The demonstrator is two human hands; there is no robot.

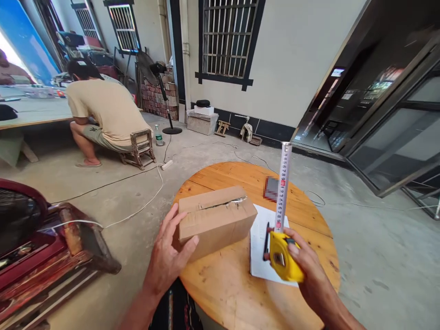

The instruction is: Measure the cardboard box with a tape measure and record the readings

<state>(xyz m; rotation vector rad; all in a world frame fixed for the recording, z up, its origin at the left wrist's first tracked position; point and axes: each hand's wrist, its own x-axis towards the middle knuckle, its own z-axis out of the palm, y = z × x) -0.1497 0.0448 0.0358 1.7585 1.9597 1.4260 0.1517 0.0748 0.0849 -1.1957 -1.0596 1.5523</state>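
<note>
A brown cardboard box (220,229) with a torn slit along its top sits on the round wooden table (233,293). My left hand (170,247) rests against the box's left end, fingers and thumb spread. In my right hand (305,256) is a yellow tape measure (282,259), held above the table. Its white blade (282,183) is pulled out and points up and away. Under the tape measure lies a white notebook (259,261). A dark pen (266,243) shows beside the tape measure; whether my fingers touch it I cannot tell.
A small blurred dark object (271,189) lies toward the table's far side. At left stands a wooden chair (79,256) beside a maroon appliance. Cables (137,213) cross the floor. Another person (106,110) sits on a stool near a floor fan (161,91).
</note>
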